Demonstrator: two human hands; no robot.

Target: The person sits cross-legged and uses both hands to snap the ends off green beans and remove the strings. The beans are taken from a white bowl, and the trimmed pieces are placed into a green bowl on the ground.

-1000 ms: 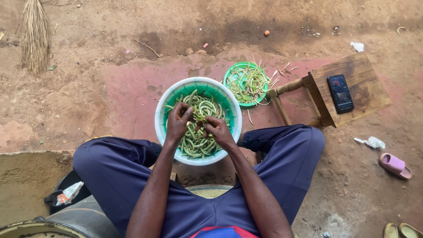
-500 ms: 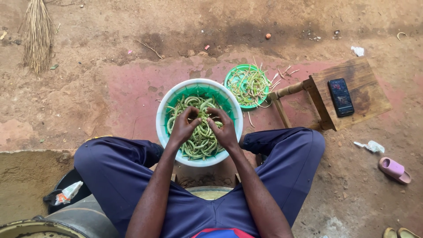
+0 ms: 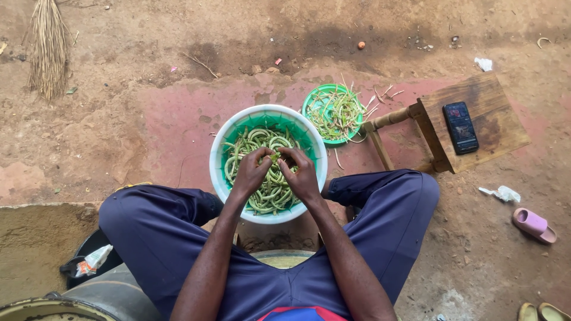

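Over the large round white plastic basin with a green inner basket (image 3: pixel 215 156), set on the reddish earth floor between the seated person's knees, both hands meet above a heap of long green bean pods (image 3: pixel 269 193). The left hand (image 3: pixel 252 172) and the right hand (image 3: pixel 302 175) each pinch 1 small green pod piece (image 3: pixel 276 157) between thumb and fingertips; the grip of each is narrow and closed on that piece, which sits at the centre of the basin, just above the heap. Holding it there likely lets anything that falls land back in the basin.

Beyond the basin, touching its far right rim, a small round green plastic plate (image 3: pixel 315 102) carries thin pale stringy trimmings (image 3: pixel 338 113), apparently kept apart from the pods.

To the right, a low brown wooden stool (image 3: pixel 493 101) lies tipped, its seat serving as a surface for 1 black rectangular phone (image 3: pixel 460 127), screen up. A crumpled white wrapper (image 3: pixel 503 192) lies near a pink slipper (image 3: pixel 533 224). At lower left, a white packet with red and dark print (image 3: pixel 90 261) rests in a dark container. A straw broom (image 3: pixel 46 47) lies at upper left.
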